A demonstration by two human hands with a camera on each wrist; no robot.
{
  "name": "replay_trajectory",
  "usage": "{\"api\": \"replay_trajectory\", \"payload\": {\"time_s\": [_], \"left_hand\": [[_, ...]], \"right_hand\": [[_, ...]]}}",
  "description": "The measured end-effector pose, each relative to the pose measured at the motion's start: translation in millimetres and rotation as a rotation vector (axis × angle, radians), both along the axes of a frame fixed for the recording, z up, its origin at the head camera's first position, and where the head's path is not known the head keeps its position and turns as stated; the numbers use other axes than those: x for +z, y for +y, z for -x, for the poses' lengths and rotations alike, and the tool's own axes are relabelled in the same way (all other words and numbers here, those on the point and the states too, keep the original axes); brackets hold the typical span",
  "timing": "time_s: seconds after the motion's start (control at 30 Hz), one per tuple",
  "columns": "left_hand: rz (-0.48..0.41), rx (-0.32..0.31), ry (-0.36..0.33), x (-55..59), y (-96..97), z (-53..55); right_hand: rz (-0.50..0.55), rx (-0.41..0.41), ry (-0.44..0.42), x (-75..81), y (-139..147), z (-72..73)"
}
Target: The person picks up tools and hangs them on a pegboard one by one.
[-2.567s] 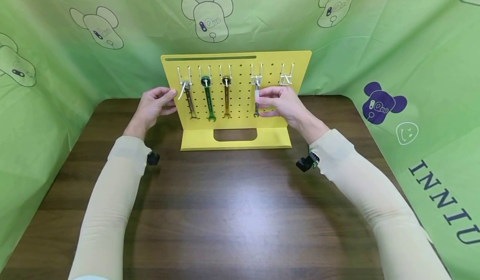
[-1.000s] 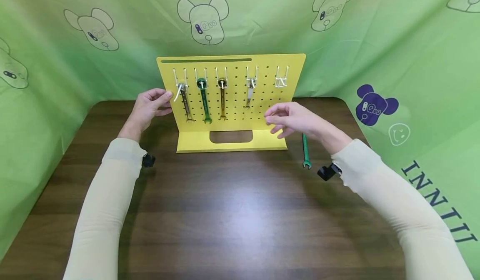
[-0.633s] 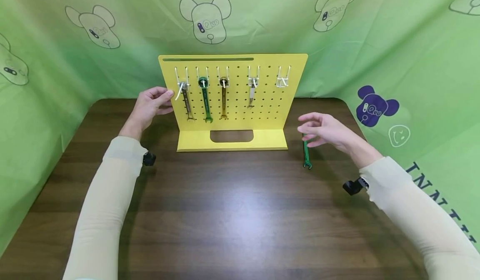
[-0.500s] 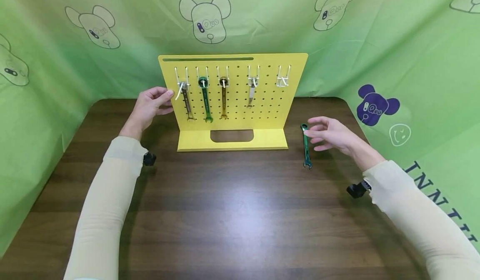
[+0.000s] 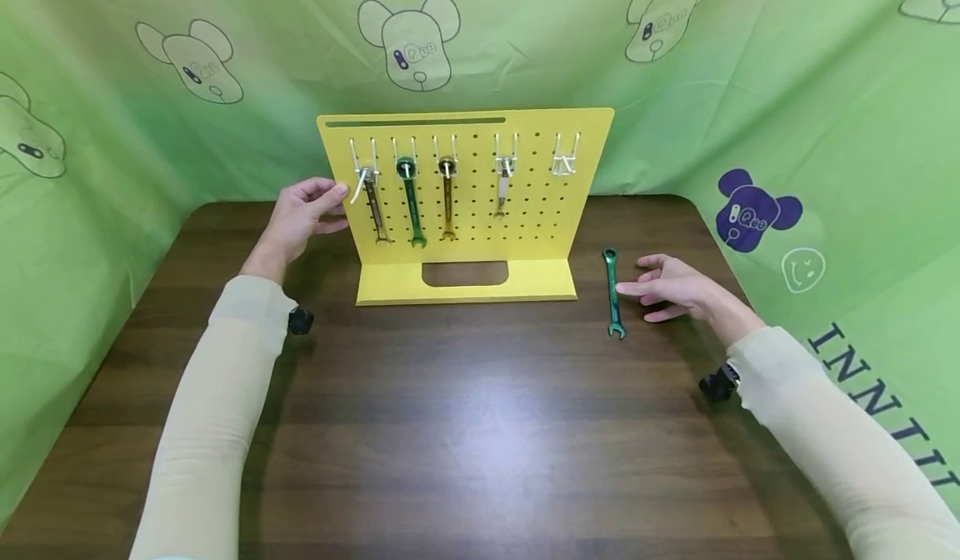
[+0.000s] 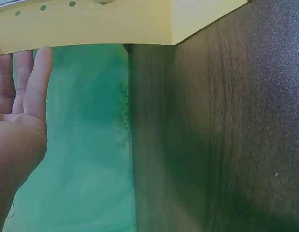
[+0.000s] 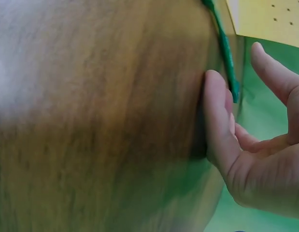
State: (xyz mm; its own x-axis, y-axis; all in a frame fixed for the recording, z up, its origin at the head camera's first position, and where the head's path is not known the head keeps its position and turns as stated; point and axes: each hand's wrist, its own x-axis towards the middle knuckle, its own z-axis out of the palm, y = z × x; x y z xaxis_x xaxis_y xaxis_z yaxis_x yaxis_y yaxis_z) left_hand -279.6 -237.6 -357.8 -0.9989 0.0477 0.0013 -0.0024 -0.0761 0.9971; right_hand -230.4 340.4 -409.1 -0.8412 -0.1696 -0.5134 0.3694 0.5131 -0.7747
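Note:
A yellow pegboard (image 5: 480, 252) stands upright on the table. My left hand (image 5: 300, 214) pinches its left edge, thumb in front and fingers behind; in the left wrist view the fingers of that hand (image 6: 35, 87) reach behind the board. Four hooks carry a dark wrench (image 5: 376, 210), a green wrench (image 5: 412, 206), a bronze wrench (image 5: 447, 202) and a small silver wrench (image 5: 502, 189). Right of the board, another green wrench (image 5: 612, 272) lies on the table. Beside it is my right hand (image 5: 675, 287), fingers spread and relaxed, thumb tip near its shaft; contact is unclear.
At the board's right end a white hook (image 5: 564, 160) bears no tool. The brown wooden table (image 5: 450, 427) extends toward me. Green printed cloth (image 5: 525, 52) encloses the back and both sides.
My right hand has let go of the small silver wrench, which stays on its hook, and has moved right and down to the green wrench on the table. The left hand keeps its place.

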Motion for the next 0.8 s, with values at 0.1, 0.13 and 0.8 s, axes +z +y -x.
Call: {"api": "replay_trajectory", "payload": {"time_s": [0.1, 0.13, 0.8], "left_hand": [[0.004, 0.003, 0.001, -0.4, 0.0, 0.2], [0.002, 0.004, 0.001, -0.6, -0.2, 0.2], [-0.002, -0.001, -0.006, 2.6, 0.5, -1.1]], "right_hand": [[-0.05, -0.007, 0.027, 0.1, -5, -1.1], [-0.068, -0.007, 0.037, -0.3, -6, -1.2], [-0.149, 0.018, 0.08, -1.7, -16, -2.5]]}}
